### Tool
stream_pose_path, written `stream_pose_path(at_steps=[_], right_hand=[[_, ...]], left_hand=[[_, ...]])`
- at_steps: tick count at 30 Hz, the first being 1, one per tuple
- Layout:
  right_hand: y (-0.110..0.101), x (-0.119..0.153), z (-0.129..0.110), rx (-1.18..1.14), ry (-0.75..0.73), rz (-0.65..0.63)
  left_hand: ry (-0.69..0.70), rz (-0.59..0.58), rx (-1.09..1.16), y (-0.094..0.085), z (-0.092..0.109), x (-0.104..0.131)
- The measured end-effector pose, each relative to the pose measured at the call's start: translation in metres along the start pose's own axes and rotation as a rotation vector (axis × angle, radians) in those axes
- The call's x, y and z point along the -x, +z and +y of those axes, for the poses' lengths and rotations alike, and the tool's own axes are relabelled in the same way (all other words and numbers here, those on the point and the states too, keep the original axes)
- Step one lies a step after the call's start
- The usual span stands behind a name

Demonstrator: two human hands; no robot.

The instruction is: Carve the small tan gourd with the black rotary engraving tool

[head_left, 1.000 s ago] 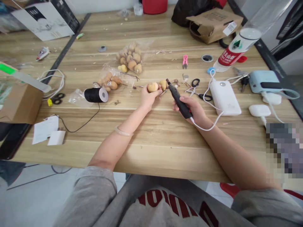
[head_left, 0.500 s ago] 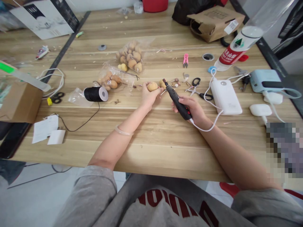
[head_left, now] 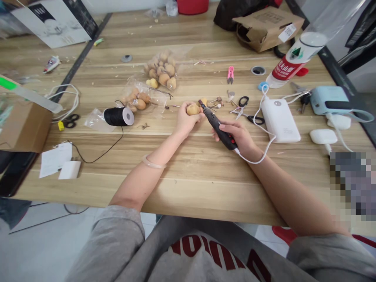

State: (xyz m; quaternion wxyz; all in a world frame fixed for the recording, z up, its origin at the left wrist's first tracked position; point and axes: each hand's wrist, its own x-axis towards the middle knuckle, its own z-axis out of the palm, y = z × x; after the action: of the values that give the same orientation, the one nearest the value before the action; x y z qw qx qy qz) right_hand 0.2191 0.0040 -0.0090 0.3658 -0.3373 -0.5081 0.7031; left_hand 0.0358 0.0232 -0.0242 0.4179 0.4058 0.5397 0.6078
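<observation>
My left hand (head_left: 187, 120) is closed round a tan, rounded nut-like piece (head_left: 193, 109). In my right hand (head_left: 235, 135) is a black rotary tool (head_left: 219, 127), held like a thick pen, with a white cable running from its rear end. Its brown tip points up and left, close beside the piece; whether they touch I cannot tell. Just behind the tip lies another yellowish piece (head_left: 202, 102), partly hidden. Small tool bits (head_left: 217, 102) are scattered to the right of it, near black-handled scissors (head_left: 243, 105).
Bags of similar round pieces (head_left: 163, 68) and longer brown pieces (head_left: 138, 99) lie behind my left hand. A black thread spool (head_left: 117, 116) sits to the left. Rightward are a white power bank (head_left: 280, 119), a bottle (head_left: 289, 64) and pink pliers (head_left: 230, 73).
My left hand has turned the tan piece and shifted it slightly right and down. The rotary tool has moved a little left, its tip now closer to the piece.
</observation>
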Motion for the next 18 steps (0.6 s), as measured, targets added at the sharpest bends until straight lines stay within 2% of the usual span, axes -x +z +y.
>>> stream_pose_path(at_steps=[5,12,18], right_hand=[[-0.0007,0.0005,0.0013,0.012,-0.009,-0.026],[0.0004,0.0000,-0.0014,0.010,0.008,-0.009],[-0.0015,-0.0029,-0.0004,-0.019,0.013,0.010]], left_hand=[[-0.018,0.039,-0.062,0.0010,0.0001,-0.0006],[0.024,0.065,-0.060,0.0018,-0.0074,-0.0036],[0.139,-0.041,-0.138,-0.0037,-0.0085,-0.0039]])
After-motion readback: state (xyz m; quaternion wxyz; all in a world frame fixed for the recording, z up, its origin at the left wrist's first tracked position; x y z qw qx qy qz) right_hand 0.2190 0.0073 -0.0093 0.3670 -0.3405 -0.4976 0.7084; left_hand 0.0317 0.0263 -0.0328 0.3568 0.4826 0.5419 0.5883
